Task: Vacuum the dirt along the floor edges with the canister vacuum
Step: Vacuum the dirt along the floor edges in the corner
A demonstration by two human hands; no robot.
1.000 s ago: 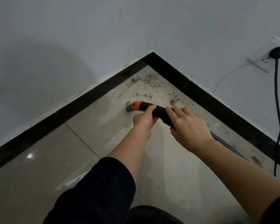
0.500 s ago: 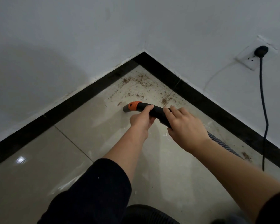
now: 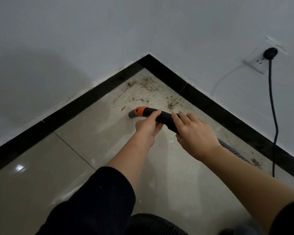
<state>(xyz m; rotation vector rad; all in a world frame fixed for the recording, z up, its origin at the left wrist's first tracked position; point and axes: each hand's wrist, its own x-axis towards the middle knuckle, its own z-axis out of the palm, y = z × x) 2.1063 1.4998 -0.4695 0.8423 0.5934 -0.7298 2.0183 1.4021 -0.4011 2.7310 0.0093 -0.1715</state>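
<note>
- Black vacuum handle (image 3: 161, 117) with an orange collar sits low over the tiled floor (image 3: 58, 167) near the room corner, its grey tip close to scattered brown dirt (image 3: 143, 85).
- Left hand (image 3: 148, 128) grips the handle from below; right hand (image 3: 195, 138) wraps it further back, ahead of the ribbed hose (image 3: 234, 151).
- Dark cord (image 3: 272, 116) hangs from a wall socket (image 3: 255, 65) at right.
</note>
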